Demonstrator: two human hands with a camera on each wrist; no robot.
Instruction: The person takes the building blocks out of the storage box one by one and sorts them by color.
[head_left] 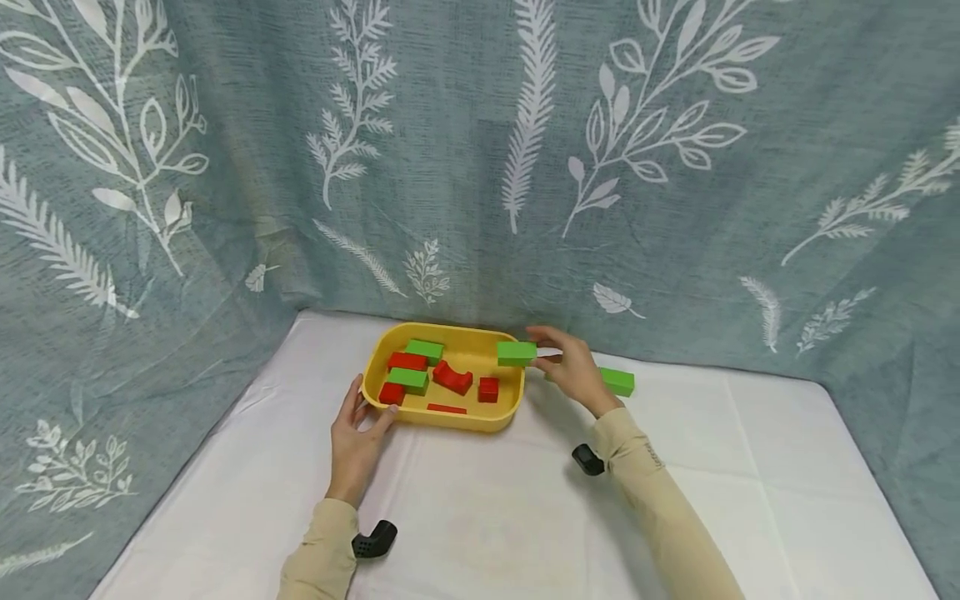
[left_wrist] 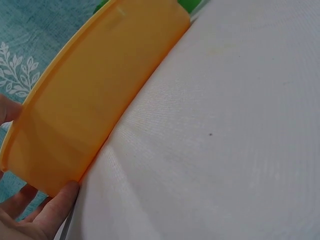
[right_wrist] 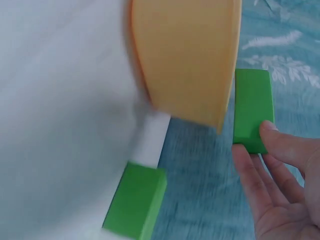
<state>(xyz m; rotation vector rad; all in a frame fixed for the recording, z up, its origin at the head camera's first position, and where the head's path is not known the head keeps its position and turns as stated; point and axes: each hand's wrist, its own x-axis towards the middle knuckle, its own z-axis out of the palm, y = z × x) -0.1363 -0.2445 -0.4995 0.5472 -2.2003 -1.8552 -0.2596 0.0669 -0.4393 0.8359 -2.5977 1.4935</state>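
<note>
With a clock laid flat on the yellow tub (head_left: 457, 420), 12 at its far side in the head view, the left hand (head_left: 358, 444) had the tub by its 8 o'clock end. The fingers curled round the wall and rim there, and the thumb lay against the near side. The tub stood on a white cloth (head_left: 480, 517).

The right hand (head_left: 568, 371) pinched one end of a raised green block (head_left: 516, 354), thumb on one face and fingers opposite, parted only by the block's width. That block hung between 2 and 3 o'clock, over the tub's end in the head view; whether it touched the rim I could not tell.

Inside the tub, four pieces crowded the left end: a far green block (head_left: 426, 349) at 11, a long red block (head_left: 407, 361) at 10, a near green block (head_left: 408, 381) at 9 and a small red block (head_left: 392, 393) between 8 and 9. A curved red piece (head_left: 452, 378) lay near the centre, a red cube (head_left: 488, 390) between 3 and 4, and a red strip (head_left: 447, 409) at 6, by the near wall.

Outside, at 3 o'clock, a loose green block (head_left: 618, 382) lay on the cloth, partly hidden by the right wrist. A leaf-print curtain (head_left: 450, 167) hung beyond, at 12.
</note>
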